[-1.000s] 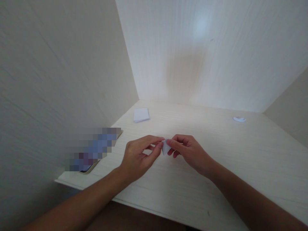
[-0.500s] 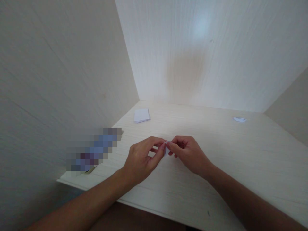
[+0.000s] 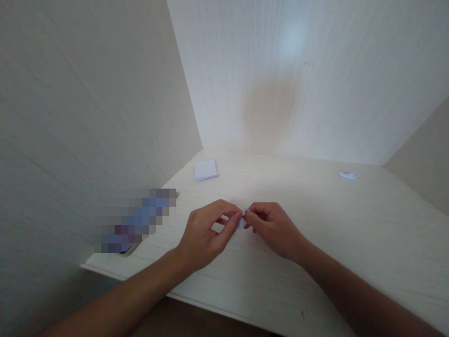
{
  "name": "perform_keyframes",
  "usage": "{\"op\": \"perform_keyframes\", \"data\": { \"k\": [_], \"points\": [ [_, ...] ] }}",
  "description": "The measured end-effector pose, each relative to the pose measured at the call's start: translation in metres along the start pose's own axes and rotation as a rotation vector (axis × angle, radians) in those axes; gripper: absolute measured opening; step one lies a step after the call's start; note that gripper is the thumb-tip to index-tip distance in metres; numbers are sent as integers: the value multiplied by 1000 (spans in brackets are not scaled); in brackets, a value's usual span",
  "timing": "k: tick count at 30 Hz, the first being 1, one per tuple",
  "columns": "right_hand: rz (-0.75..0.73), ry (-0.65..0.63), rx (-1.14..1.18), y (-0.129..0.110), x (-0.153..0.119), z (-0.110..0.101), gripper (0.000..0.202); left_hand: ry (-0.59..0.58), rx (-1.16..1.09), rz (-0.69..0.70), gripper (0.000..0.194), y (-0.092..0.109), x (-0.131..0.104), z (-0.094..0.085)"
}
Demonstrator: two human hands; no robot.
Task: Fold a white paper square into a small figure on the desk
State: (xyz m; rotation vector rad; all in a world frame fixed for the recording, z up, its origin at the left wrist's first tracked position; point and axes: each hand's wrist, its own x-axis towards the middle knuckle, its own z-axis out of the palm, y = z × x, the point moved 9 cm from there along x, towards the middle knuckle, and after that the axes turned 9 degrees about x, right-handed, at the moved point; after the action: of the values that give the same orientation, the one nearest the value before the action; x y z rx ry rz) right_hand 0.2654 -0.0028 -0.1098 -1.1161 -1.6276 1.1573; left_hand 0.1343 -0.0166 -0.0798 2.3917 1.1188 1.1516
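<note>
A small piece of white paper (image 3: 241,224) is pinched between my two hands, just above the table. My left hand (image 3: 208,231) grips it with thumb and forefinger from the left. From the right, the thumb and forefinger of my right hand (image 3: 271,229) close on its upper part, the other fingers curled under. Most of the paper is covered by my fingertips, and its exact folds are too small to make out. Both forearms reach in from the lower edge of the view.
On the pale wood-grain table (image 3: 273,285), a stack of square white paper (image 3: 206,170) lies at the back left. A small white paper piece (image 3: 348,175) rests at the back right. A blurred-out flat object (image 3: 140,224) lies at the left edge. Panels enclose the back and sides.
My right hand's fingertips have shifted slightly down and left on the paper. The left hand has barely moved, and both still pinch it.
</note>
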Motion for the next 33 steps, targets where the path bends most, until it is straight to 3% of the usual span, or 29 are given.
{"op": "perform_keyframes", "data": {
  "k": [5,8,13,26,30,33],
  "points": [
    [-4,-45,-25,-2,-2,4,29,-87,-342,-309,19,-28,-2,14],
    [3,-63,-47,0,-3,5,29,-207,-472,-394,22,-34,-4,27],
    [5,-105,-89,2,-3,8,27,-310,-480,-383,22,-34,-5,33],
    [165,-276,151,26,-2,12,15,-339,-503,-429,26,-36,-9,39],
    [205,-265,215,31,0,9,25,-411,-641,-452,26,-36,-10,47],
    [257,-250,302,32,-1,8,30,-361,-795,-528,26,-43,-11,49]
  ]
}}
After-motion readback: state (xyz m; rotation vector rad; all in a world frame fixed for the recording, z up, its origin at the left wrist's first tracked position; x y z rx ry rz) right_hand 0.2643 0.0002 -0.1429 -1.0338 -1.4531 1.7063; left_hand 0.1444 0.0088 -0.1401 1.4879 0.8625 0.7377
